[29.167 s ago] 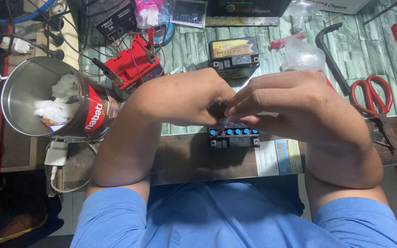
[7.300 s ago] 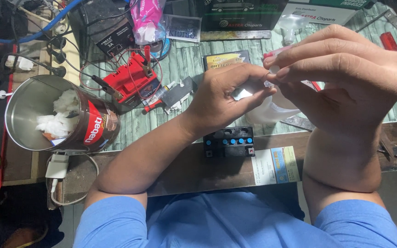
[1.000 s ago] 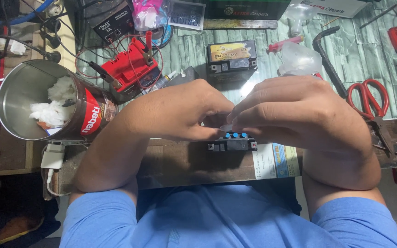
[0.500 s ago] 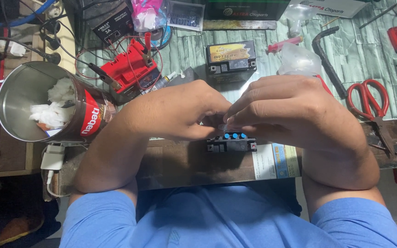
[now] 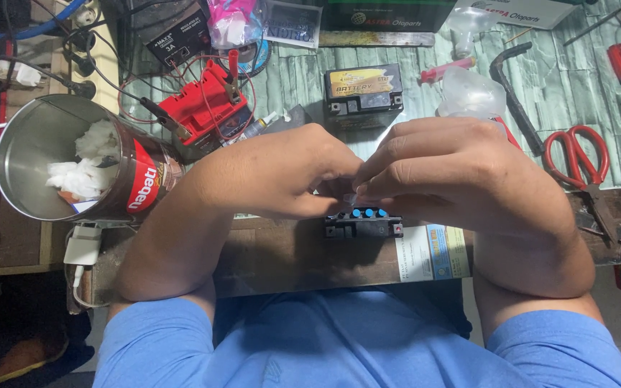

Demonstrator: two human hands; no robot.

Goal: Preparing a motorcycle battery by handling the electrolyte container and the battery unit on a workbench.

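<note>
A small black battery (image 5: 364,223) with several blue caps along its top stands near the front edge of the workbench. My left hand (image 5: 289,171) and my right hand (image 5: 454,169) meet directly above it, fingertips pinched together on a small pale piece just over the caps. The hands cover most of the battery's top, and what the piece is cannot be made out.
A metal tin (image 5: 59,162) with white rags lies at the left. A red battery charger (image 5: 203,108) with clip leads and a second black battery (image 5: 363,90) stand behind the hands. Red scissors (image 5: 576,154), a clear plastic bottle (image 5: 472,90) and a black bent bar (image 5: 512,93) lie at the right.
Over the last second the hands stay together above the battery with only slight finger shifts. Seven seconds ago both were raised higher, holding something clear.
</note>
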